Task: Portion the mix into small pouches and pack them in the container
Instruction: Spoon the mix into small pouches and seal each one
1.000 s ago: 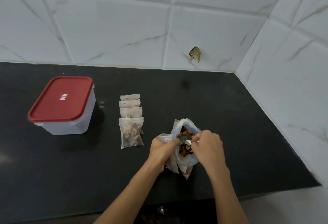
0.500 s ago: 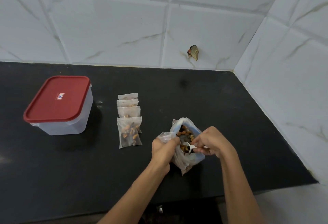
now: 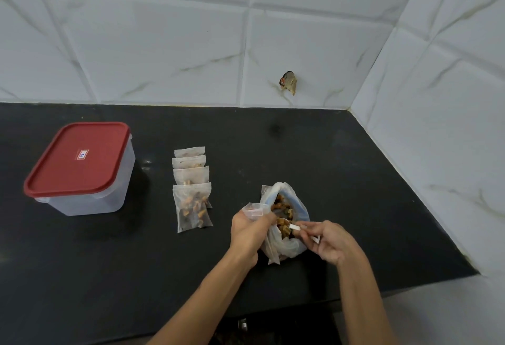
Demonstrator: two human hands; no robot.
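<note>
White marble-veined wall tiles [image 3: 169,44] behind and to the right; below them, black countertop [image 3: 341,169] running into the corner. Small brownish scrap [image 3: 288,86] stuck to the back wall just above the counter.

Far left on the counter: clear plastic container [image 3: 90,194], red lid [image 3: 78,159] still on, small sticker at the lid's centre. Between container and hands, well apart from both: row of four filled pouches [image 3: 192,190], overlapping like shingles, nearest one lying flat with nuts and dark bits showing through.

Near the front edge, right of the pouches: big bag of mix [image 3: 285,221], mouth open and rolled down, brown and dark pieces heaped inside. Left hand [image 3: 250,231] against the bag's left side, fingers curled, pinching an empty small pouch [image 3: 254,209] at the bag's rim. Right hand [image 3: 332,240] at the bag's right side, fingertips pinching the handle of a small white scoop [image 3: 296,228], bowl end down among the mix and mostly hidden by it. Both forearms bare, reaching in from the bottom edge. Nothing lying between hands and bag; filled pouches and closed container off to the left.
</note>
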